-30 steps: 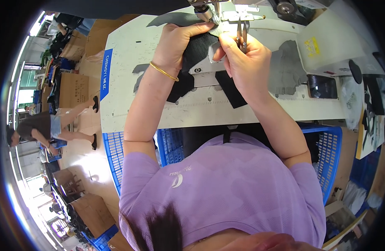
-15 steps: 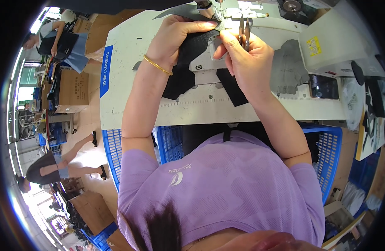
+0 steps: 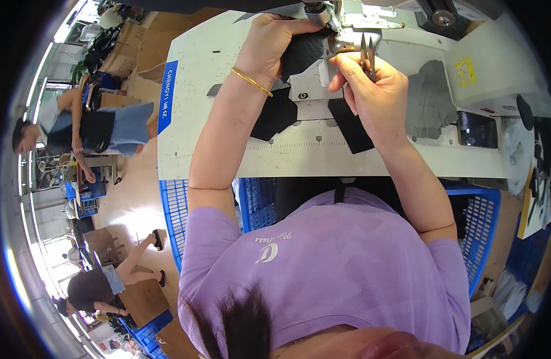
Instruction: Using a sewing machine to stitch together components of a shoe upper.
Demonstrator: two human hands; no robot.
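Observation:
My left hand (image 3: 268, 46) lies at the sewing machine's presser foot (image 3: 318, 14), its fingers closed on a black fabric piece (image 3: 303, 55). A gold bangle circles that wrist. Just right of the fabric and apart from it, my right hand (image 3: 376, 90) is closed around dark thread snips (image 3: 368, 55), with the two pointed blades sticking up past its fingers. Closer to me on the white sewing table (image 3: 227, 158) lie a black cut piece (image 3: 276, 115) and a black strip (image 3: 351, 127). The needle tip is hard to make out.
Right of my hand lies a stack of grey cut pieces (image 3: 429, 102), beside a phone (image 3: 477, 129) and a whitish plastic bin (image 3: 484, 66). Blue crates (image 3: 172, 206) stand below the table edge. At left, a person (image 3: 78, 128) walks on the floor, with another (image 3: 99, 287) farther down.
My right hand has come away from the fabric with the snips still in it. The black piece now sits farther back at the machine. The view has shifted, and the people at left have moved.

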